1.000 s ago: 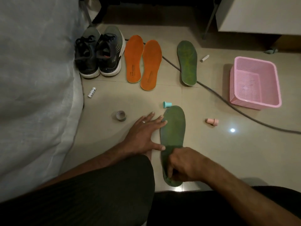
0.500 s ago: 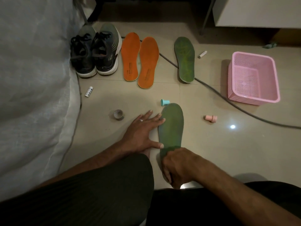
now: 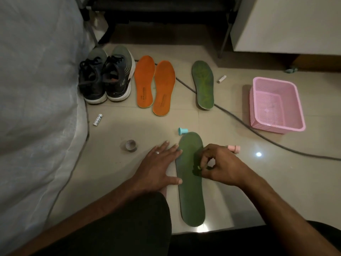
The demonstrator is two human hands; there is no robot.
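One insole (image 3: 191, 198) in work: left hand (image 3: 158, 168) flat, steadying its edge; right hand (image 3: 220, 168) pinching a dark scrap (image 3: 196, 171); orange pair (image 3: 144, 84), far insole (image 3: 203, 85) likely pending.

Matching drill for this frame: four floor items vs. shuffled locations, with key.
1. nearest dark green foam insole
2. pink plastic mesh basket
3. pair of orange foam insoles
4. small teal plastic cap

A. right of the dark laced trainers
B. at the toe end of 1
C. far right, beyond the grey cable
D. under the right hand pinching a small green scrap

Pairs: 1-D, 2-C, 3-A, 4-B
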